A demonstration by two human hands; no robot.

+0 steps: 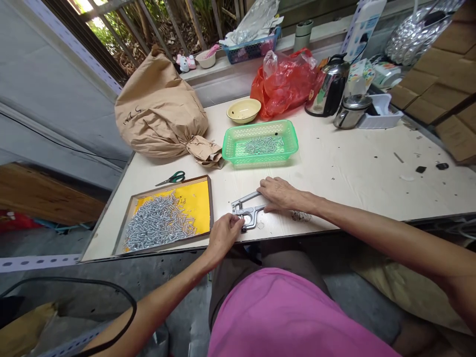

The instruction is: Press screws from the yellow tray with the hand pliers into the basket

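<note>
Grey metal hand pliers (254,214) with a spring between the arms, resembling snap-fastener pliers, lie near the table's front edge. My right hand (280,193) is closed around the handle ends on the right. At the jaw end, my left hand (225,232) pinches with thumb and forefinger; whatever is between these fingertips is too small to make out. Left of that hand is a shallow tray (211,203) lined in yellow, heaped with small silvery metal pieces (156,223). Beyond the pliers stands a green plastic basket (260,160) holding more small metal pieces (264,145).
Green-handled scissors (173,178) lie behind the tray. A tied brown paper sack (159,109), a yellow bowl (243,110), a red plastic bag (284,84), a kettle (329,87) and a metal pot (352,111) line the back. Cardboard (439,74) stands at right.
</note>
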